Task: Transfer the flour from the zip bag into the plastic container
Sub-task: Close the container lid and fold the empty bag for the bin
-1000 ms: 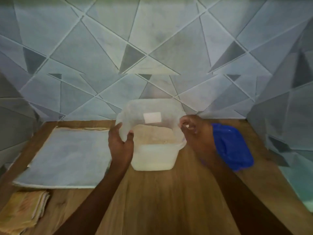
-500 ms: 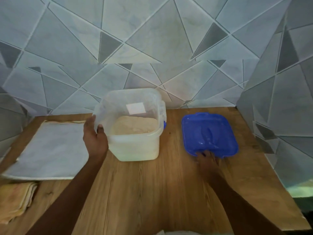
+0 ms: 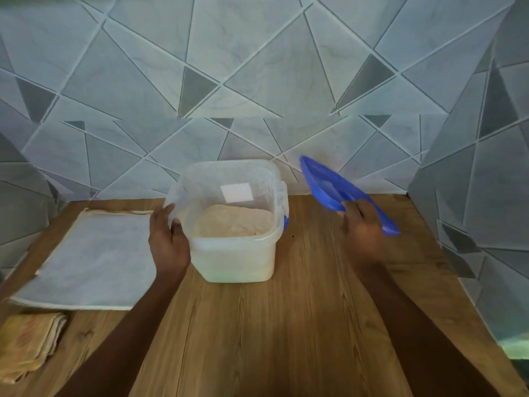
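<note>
A clear square plastic container [image 3: 239, 265] stands in the middle of the wooden table, with pale flour [image 3: 233, 223] filling its lower part and a white label on its far wall. My left hand [image 3: 167, 239] grips its left wall, thumb over the rim. My right hand [image 3: 362, 224] holds the blue lid [image 3: 329, 187] by its near edge, lifted off the table and tilted up, to the right of the container. The flat, empty-looking zip bag [image 3: 94, 259] lies left of the container.
A folded yellow cloth [image 3: 28, 342] lies at the near left corner. Tiled walls close the table at the back and on the right side. Bare wooden table [image 3: 257, 339] stretches in front of the container.
My right hand left the container rim, reached the blue lid on the table, and has now raised it, tilted. The left hand stays on the container's left wall.
</note>
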{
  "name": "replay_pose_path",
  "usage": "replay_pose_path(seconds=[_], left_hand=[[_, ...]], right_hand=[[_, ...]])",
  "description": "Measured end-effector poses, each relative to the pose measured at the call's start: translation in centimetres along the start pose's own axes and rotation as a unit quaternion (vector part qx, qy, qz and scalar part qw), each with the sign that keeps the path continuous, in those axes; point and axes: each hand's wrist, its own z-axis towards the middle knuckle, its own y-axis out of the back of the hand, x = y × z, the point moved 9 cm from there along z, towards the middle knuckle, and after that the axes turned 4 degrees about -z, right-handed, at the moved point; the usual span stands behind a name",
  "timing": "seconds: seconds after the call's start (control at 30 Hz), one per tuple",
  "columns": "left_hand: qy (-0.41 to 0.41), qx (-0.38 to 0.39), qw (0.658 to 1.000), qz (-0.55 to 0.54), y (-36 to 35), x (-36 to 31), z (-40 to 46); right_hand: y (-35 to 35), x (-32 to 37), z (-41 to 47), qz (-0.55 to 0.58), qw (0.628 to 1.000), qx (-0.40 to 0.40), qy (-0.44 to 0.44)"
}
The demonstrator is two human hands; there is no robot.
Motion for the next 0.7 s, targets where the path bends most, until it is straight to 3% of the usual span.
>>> replay_pose_path(seconds=[0.13,0.27,0.33,0.47,0.63,0.7], left_hand=[[-0.018,0.042,0.999,0.01,-0.1,-0.4,0.7],[-0.036,0.087,0.995,-0.018,0.3,-1.5,2.8],[-0.017,0.095,0.992,-0.085,0.8,-2.8,4.6],[0.037,0.093,0.969,-0.225,2.0,-5.7,8.0],[0.013,0.12,0.939,-0.321,3.7,-6.3,10.9],[0.025,0.109,0.946,-0.305,4.3,-5.5,10.7]], right_hand=[[5.6,5.4,4.7,0.115,0.991,-0.067,0.019],[7.4,9.1,8.6,0.278,0.958,-0.068,-0.031],[7.8,11.0,10.1,0.379,0.922,-0.045,-0.061],[7.3,13.8,11.9,0.586,0.802,0.027,-0.114],[3.3,14.5,12.5,0.665,0.715,0.096,-0.192],[1.5,14.4,12.4,0.666,0.696,0.124,-0.236]])
